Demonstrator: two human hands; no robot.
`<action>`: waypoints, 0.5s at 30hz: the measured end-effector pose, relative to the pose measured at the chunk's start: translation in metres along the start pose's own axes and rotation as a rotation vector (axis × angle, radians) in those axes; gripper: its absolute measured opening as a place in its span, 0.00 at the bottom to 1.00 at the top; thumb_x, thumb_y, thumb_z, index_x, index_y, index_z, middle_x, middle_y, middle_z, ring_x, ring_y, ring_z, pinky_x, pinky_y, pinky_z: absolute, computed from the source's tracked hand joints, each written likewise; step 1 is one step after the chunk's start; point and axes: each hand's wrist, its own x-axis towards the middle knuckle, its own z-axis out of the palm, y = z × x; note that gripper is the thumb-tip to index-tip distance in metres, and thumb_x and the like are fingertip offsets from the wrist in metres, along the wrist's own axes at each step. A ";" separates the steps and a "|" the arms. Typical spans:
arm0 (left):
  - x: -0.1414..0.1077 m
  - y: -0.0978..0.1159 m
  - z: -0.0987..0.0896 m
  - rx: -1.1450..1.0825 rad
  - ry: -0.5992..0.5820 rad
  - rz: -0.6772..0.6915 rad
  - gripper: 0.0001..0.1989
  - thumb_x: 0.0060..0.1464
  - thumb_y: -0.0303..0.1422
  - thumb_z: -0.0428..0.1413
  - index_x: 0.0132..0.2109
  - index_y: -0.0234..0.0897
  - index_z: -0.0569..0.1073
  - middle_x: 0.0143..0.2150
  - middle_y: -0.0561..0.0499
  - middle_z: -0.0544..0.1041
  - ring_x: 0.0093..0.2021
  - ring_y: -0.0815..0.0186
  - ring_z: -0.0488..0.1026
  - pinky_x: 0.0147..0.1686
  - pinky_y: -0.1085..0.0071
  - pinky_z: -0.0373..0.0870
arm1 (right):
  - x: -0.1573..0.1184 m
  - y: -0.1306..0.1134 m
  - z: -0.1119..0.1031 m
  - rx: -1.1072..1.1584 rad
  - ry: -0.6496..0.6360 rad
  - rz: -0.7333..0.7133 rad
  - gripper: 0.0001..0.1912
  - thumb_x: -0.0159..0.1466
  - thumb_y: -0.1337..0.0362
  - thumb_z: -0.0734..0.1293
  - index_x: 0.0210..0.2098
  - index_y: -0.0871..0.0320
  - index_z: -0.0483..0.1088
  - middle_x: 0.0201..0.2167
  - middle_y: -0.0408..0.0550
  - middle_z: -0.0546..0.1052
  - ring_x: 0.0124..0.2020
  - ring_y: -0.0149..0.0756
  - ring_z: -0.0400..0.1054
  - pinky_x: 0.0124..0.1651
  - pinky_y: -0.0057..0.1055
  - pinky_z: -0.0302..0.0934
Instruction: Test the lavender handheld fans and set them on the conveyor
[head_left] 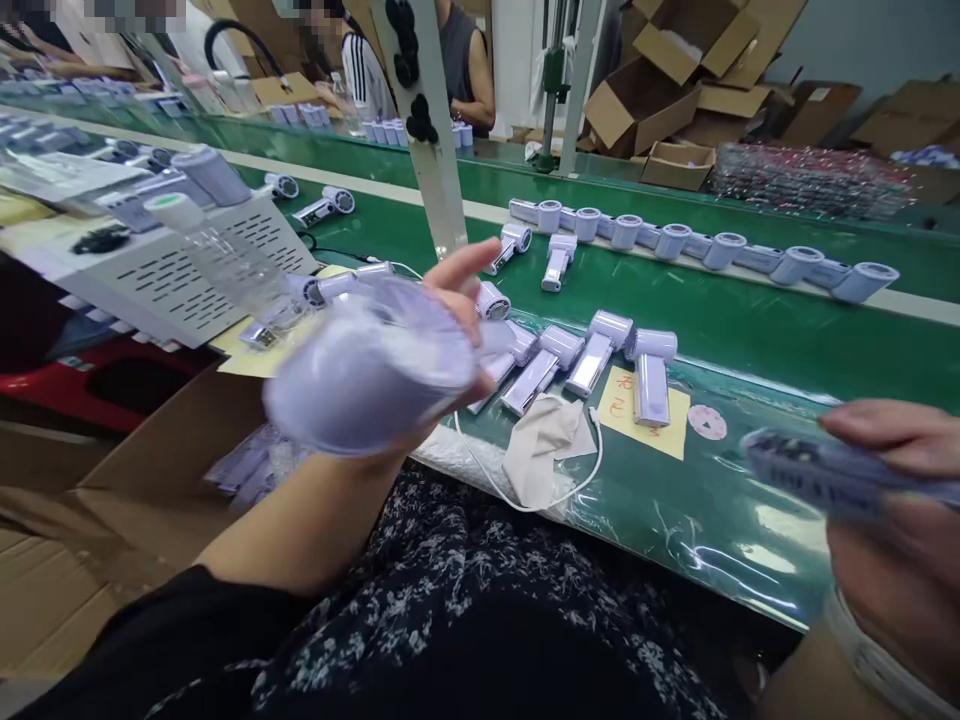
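Note:
My left hand [457, 310] is raised over the near edge of the green table, holding a lavender handheld fan [367, 370] blurred by motion; its round head faces the camera. At the right edge my right hand [892, 480] grips a lavender piece [802, 470], also blurred, its outer end cut off by the frame. Between the hands, several lavender fans [592, 355] lie on the table, one of them on a yellow note [667, 430] with red writing. A crumpled grey cloth [544, 450] and a white cable [487, 480] lie near the edge.
A row of lavender fans [675, 240] stretches along the green belt. At left are a white vented box [202, 270] and an open carton [165, 450] with lavender parts. A metal post [431, 130] rises mid-table. Several people work across the belt, near piled cartons [637, 110].

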 end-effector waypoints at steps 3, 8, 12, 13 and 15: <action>-0.003 0.004 -0.007 -0.033 0.027 0.143 0.16 0.47 0.38 0.73 0.40 0.44 0.77 0.61 0.54 0.73 0.67 0.56 0.67 0.69 0.56 0.63 | 0.002 -0.001 -0.005 -0.081 0.077 0.040 0.26 0.58 0.56 0.78 0.55 0.41 0.76 0.54 0.49 0.78 0.53 0.56 0.74 0.48 0.47 0.77; -0.024 -0.010 0.017 -0.428 -0.176 -0.235 0.29 0.54 0.56 0.63 0.54 0.41 0.74 0.40 0.49 0.77 0.26 0.69 0.74 0.24 0.73 0.74 | 0.004 0.024 0.038 -0.103 0.233 0.160 0.52 0.55 0.52 0.81 0.73 0.49 0.57 0.56 0.57 0.77 0.46 0.55 0.77 0.41 0.47 0.78; -0.049 -0.027 0.067 -0.432 -0.021 -0.237 0.38 0.51 0.61 0.62 0.60 0.42 0.69 0.48 0.44 0.79 0.45 0.57 0.79 0.45 0.63 0.80 | -0.008 0.038 0.094 0.096 -0.080 0.125 0.58 0.61 0.40 0.73 0.78 0.51 0.39 0.71 0.62 0.63 0.67 0.57 0.65 0.64 0.52 0.67; -0.054 -0.032 0.079 -0.386 0.002 -0.210 0.41 0.51 0.60 0.63 0.64 0.43 0.66 0.56 0.42 0.76 0.53 0.53 0.77 0.53 0.59 0.77 | -0.011 0.038 0.103 0.119 -0.181 0.099 0.60 0.60 0.39 0.74 0.78 0.52 0.38 0.72 0.62 0.61 0.69 0.57 0.63 0.67 0.53 0.64; -0.059 -0.042 0.095 -0.250 0.008 -0.137 0.44 0.53 0.61 0.61 0.68 0.43 0.59 0.68 0.39 0.65 0.64 0.48 0.68 0.66 0.53 0.65 | -0.012 0.037 0.108 0.089 -0.305 0.076 0.63 0.58 0.42 0.77 0.78 0.51 0.38 0.72 0.62 0.62 0.69 0.59 0.62 0.67 0.55 0.62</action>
